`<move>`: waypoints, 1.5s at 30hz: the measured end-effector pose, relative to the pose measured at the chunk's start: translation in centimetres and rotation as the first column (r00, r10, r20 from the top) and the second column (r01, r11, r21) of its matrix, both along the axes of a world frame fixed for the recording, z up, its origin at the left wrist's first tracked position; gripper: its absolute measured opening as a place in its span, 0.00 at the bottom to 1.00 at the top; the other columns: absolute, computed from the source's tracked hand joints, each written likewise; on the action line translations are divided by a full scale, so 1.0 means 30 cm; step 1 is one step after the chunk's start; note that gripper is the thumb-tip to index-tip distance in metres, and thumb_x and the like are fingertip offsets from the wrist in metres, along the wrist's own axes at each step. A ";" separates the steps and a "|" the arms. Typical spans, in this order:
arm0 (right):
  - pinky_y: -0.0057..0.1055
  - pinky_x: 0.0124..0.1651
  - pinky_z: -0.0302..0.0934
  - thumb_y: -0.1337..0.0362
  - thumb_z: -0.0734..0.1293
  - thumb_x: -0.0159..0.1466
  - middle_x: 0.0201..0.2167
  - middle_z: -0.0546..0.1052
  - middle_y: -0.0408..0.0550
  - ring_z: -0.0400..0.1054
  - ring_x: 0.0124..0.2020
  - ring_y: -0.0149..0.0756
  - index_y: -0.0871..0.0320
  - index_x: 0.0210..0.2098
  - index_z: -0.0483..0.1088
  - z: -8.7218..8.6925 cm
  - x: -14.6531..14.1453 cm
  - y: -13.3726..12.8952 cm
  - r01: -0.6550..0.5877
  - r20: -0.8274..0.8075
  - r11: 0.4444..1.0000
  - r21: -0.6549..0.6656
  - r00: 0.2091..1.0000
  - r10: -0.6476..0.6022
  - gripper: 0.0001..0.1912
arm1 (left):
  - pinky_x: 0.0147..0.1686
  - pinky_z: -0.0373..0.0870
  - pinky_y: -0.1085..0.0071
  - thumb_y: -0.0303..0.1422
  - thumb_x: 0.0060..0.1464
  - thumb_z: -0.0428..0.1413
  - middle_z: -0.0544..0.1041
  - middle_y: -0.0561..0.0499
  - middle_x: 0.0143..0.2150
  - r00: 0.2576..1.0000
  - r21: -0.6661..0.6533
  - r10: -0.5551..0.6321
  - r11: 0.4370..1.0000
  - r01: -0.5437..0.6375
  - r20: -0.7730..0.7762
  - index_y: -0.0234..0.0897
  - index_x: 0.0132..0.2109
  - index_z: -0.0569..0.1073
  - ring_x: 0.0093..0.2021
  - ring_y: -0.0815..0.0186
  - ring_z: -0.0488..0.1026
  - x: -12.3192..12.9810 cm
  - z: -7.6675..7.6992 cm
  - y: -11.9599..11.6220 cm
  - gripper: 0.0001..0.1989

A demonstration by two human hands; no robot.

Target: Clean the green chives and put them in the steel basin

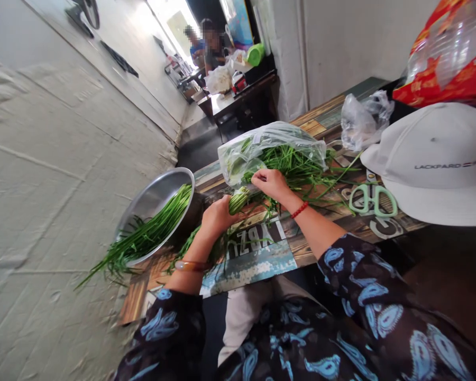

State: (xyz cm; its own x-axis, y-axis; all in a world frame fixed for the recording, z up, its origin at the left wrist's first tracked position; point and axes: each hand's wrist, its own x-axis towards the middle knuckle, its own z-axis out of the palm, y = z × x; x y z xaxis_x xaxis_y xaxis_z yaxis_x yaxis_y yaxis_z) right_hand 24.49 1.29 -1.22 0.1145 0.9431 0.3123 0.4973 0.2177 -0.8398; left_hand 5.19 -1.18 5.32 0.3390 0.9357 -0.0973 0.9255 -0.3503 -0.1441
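My left hand (217, 216) is wrapped round a bunch of green stalks (238, 200), its pale cut ends pointing up to the right and its leaves trailing below my wrist. My right hand (270, 184) is held in a pinch just beyond those ends, beside a clear plastic bag (238, 153). What its fingertips hold, if anything, is too small to tell. More loose greens (287, 161) spill from the bag. A metal bowl (186, 177) at the left holds long greens (162, 217) that hang over its rim.
On the patterned table (257, 264) lie green-handled scissors (373, 200), a grey cap (440, 153) and a crumpled plastic bag (359, 124). A red package (456, 79) stands at the back right. Two people sit beyond, near another table (226, 103). A wall rises at left.
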 end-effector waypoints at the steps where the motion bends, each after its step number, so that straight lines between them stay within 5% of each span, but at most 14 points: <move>1: 0.26 0.37 0.59 0.63 0.65 0.63 0.32 0.81 0.45 0.72 0.33 0.32 0.58 0.35 0.78 0.005 -0.002 -0.005 -0.024 0.003 0.999 0.025 1.000 0.023 0.10 | 0.35 0.66 0.69 0.43 0.53 0.57 0.79 0.45 0.44 1.000 0.024 -0.004 1.000 0.005 -0.025 0.40 0.48 0.69 0.43 0.56 0.77 -0.004 -0.010 -0.005 0.18; 6: 0.28 0.38 0.60 0.58 0.68 0.62 0.38 0.80 0.46 0.72 0.38 0.35 0.55 0.35 0.78 0.028 -0.027 -0.057 -0.084 0.267 0.996 0.006 0.960 0.079 0.09 | 0.37 0.68 0.66 0.41 0.57 0.56 0.77 0.40 0.46 0.989 0.126 -0.082 0.987 0.097 -0.126 0.37 0.51 0.67 0.45 0.53 0.76 0.000 -0.064 -0.030 0.18; 13: 0.31 0.41 0.60 0.64 0.63 0.66 0.38 0.79 0.53 0.71 0.42 0.40 0.59 0.35 0.76 0.061 -0.061 -0.111 -0.147 0.618 0.988 0.048 0.782 0.086 0.10 | 0.41 0.68 0.64 0.35 0.56 0.57 0.76 0.40 0.45 0.974 0.132 -0.102 0.983 0.131 -0.204 0.35 0.50 0.67 0.46 0.53 0.75 0.003 -0.074 -0.056 0.16; 19: 0.35 0.40 0.59 0.68 0.58 0.68 0.37 0.78 0.58 0.71 0.41 0.44 0.62 0.36 0.76 0.071 -0.085 -0.127 -0.162 0.670 0.986 0.047 0.737 0.089 0.14 | 0.40 0.68 0.64 0.35 0.56 0.57 0.75 0.39 0.45 0.974 0.130 -0.091 0.984 0.120 -0.208 0.33 0.51 0.67 0.45 0.53 0.75 0.014 -0.076 -0.057 0.17; 26: 0.34 0.41 0.60 0.70 0.61 0.64 0.39 0.78 0.58 0.70 0.43 0.44 0.62 0.37 0.75 0.029 -0.096 -0.096 -0.085 0.626 0.995 0.045 0.779 0.038 0.10 | 0.41 0.68 0.64 0.33 0.56 0.57 0.75 0.41 0.45 0.969 0.146 -0.111 0.979 0.145 -0.220 0.34 0.51 0.66 0.45 0.53 0.74 0.020 -0.093 -0.064 0.17; 31: 0.34 0.40 0.61 0.69 0.61 0.62 0.40 0.78 0.59 0.71 0.41 0.45 0.62 0.37 0.74 -0.006 -0.018 -0.032 0.150 0.484 0.989 0.015 0.864 -0.139 0.10 | 0.42 0.67 0.63 0.35 0.57 0.57 0.74 0.41 0.47 0.970 0.174 -0.140 0.969 0.175 -0.198 0.36 0.53 0.66 0.46 0.54 0.73 0.012 -0.092 -0.075 0.19; 35: 0.33 0.39 0.62 0.68 0.60 0.62 0.33 0.78 0.54 0.71 0.35 0.41 0.61 0.33 0.72 -0.010 0.066 0.018 0.326 0.133 0.946 0.002 0.937 -0.323 0.09 | 0.44 0.66 0.62 0.36 0.57 0.57 0.74 0.41 0.48 0.977 0.173 -0.132 0.972 0.161 -0.168 0.37 0.56 0.65 0.49 0.53 0.71 -0.021 -0.097 -0.088 0.21; 38: 0.28 0.31 0.61 0.67 0.60 0.60 0.25 0.76 0.46 0.70 0.28 0.34 0.59 0.28 0.69 -0.001 0.089 0.031 0.207 -0.297 0.978 -0.022 0.933 -0.204 0.07 | 0.46 0.64 0.61 0.35 0.57 0.57 0.74 0.40 0.49 0.981 0.189 -0.123 0.970 0.150 -0.147 0.37 0.60 0.64 0.50 0.52 0.70 -0.040 -0.108 -0.094 0.24; 40: 0.24 0.26 0.58 0.68 0.60 0.57 0.24 0.75 0.43 0.69 0.25 0.31 0.58 0.26 0.67 0.007 0.086 0.028 0.057 -0.537 0.998 -0.038 0.841 -0.069 0.06 | 0.48 0.64 0.60 0.35 0.58 0.56 0.73 0.40 0.51 0.983 0.216 -0.122 0.965 0.151 -0.139 0.37 0.61 0.63 0.52 0.51 0.69 -0.042 -0.113 -0.088 0.26; 42: 0.21 0.23 0.57 0.70 0.60 0.54 0.24 0.75 0.42 0.69 0.23 0.28 0.58 0.26 0.65 0.013 0.078 0.021 -0.059 -0.665 0.997 -0.041 0.747 0.017 0.03 | 0.49 0.63 0.59 0.34 0.58 0.55 0.73 0.39 0.53 0.985 0.238 -0.134 0.959 0.158 -0.112 0.37 0.63 0.62 0.53 0.50 0.68 -0.037 -0.115 -0.073 0.26; 45: 0.19 0.22 0.56 0.72 0.60 0.51 0.23 0.75 0.40 0.68 0.21 0.26 0.58 0.28 0.64 0.014 0.078 0.017 -0.116 -0.692 0.992 -0.040 0.719 0.056 0.05 | 0.52 0.61 0.58 0.32 0.59 0.54 0.72 0.38 0.57 0.977 0.240 -0.207 0.947 0.214 -0.055 0.37 0.65 0.61 0.56 0.50 0.67 -0.023 -0.119 -0.047 0.27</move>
State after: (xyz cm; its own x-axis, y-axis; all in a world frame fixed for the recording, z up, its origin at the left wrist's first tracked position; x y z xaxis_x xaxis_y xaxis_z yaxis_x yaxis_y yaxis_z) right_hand 26.83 1.80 -0.81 0.1871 0.9763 0.1084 -0.2427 0.1529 -0.9580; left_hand 4.50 -2.59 1.75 0.5312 0.8399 0.1113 0.8287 -0.4877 -0.2747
